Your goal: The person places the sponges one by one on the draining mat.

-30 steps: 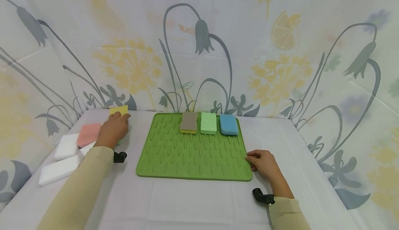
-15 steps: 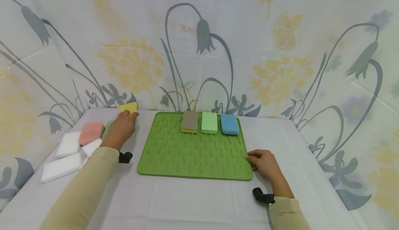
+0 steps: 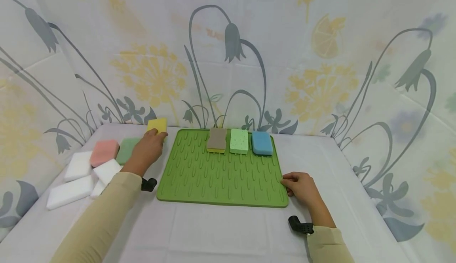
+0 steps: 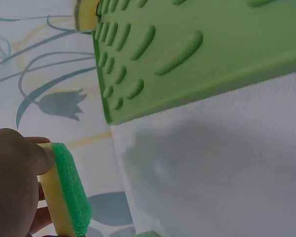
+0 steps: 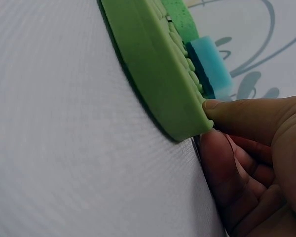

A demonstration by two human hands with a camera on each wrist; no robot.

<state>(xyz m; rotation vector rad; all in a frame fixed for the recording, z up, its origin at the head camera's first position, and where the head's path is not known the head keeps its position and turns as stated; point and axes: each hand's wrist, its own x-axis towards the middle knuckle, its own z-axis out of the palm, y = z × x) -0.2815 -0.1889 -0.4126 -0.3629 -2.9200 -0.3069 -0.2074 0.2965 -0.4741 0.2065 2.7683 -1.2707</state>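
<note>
My left hand (image 3: 147, 149) pinches a yellow sponge (image 3: 157, 124) just left of the mat's far left corner. In the left wrist view that sponge (image 4: 71, 190) shows a green scouring layer and is held above the white cloth. My right hand (image 3: 301, 187) grips the right edge of the green ridged mat (image 3: 221, 180) between thumb and fingers. Along the mat's far edge lie a brown-topped sponge (image 3: 216, 139), a light green speckled sponge (image 3: 238, 141) and a blue sponge (image 3: 262, 143), side by side with gaps between them.
At the left on the white-covered table (image 3: 199, 231) lie a pink sponge (image 3: 104, 153), a green sponge (image 3: 127, 150) partly behind the left arm, and several white sponges (image 3: 70, 192). A flower-printed cloth (image 3: 228, 77) rises behind the table.
My left hand has carried the yellow sponge rightward toward the mat, uncovering more of the green sponge. The right hand keeps its grip on the mat's edge.
</note>
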